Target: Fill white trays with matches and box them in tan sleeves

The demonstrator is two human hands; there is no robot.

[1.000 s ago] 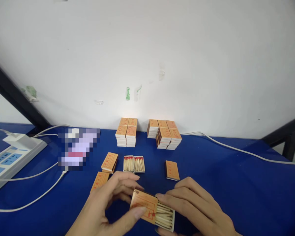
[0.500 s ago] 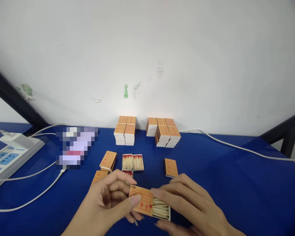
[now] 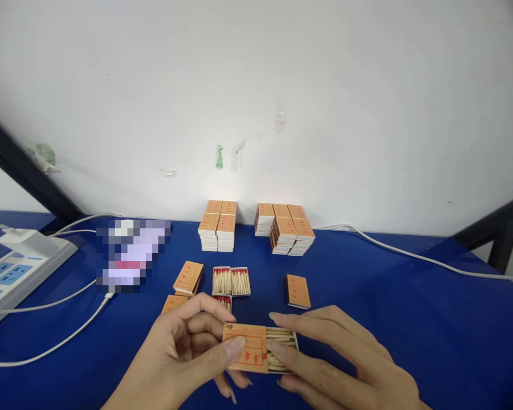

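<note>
A partly slid-out matchbox (image 3: 250, 332) with an orange sleeve and red print lies across my left hand (image 3: 175, 353), thumb on top and fingers behind and beneath. Its white tray sticks out on the right, with pale matchsticks (image 3: 283, 336) in it; their heads are hidden inside the sleeve. My right hand (image 3: 350, 359) is at the tray's end, one fingertip on the sticks, another along the far edge and the thumb at the near side. Just beyond my left hand are open trays of red-headed matches (image 3: 240, 282), one partly covered by the fingers.
Matchboxes stand stacked in a left block (image 3: 217, 228) and a right block (image 3: 286, 230) against the wall. Loose matchboxes (image 3: 188, 278) lie left, and a single matchbox (image 3: 298, 291) right. A pixelated phone-like object (image 3: 132, 256), cables and a power strip (image 3: 25, 270) occupy the left side.
The matchbox has turned slightly, so it lies more level. My right fingers have shifted: one fingertip now rests on the matchsticks and another reaches past the tray's far edge.
</note>
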